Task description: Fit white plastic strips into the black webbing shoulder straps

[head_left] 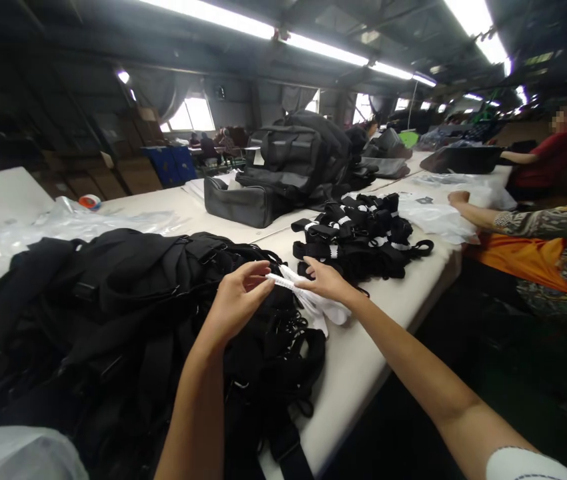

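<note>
My left hand (pixel 243 293) pinches one end of a narrow white strip (pixel 282 281) between thumb and fingers. The fingers of my right hand (pixel 326 281) are closed on the same strip farther along. Under my right hand, more white strips (pixel 321 310) lie in a loose bunch on the table. Black straps (pixel 113 293) with buckles form a large heap beneath and beside my left hand. Just beyond my right hand is a pile of folded black strap bundles (pixel 358 230), with white bands around them.
Black bags (pixel 288 160) are stacked at the table's (pixel 358 373) far middle. Clear plastic (pixel 63 223) and a roll of orange tape (pixel 90 202) lie at left. On the right, a co-worker's hand (pixel 458 198) rests by plastic bags (pixel 438 217); another person (pixel 548 157) stands farther back.
</note>
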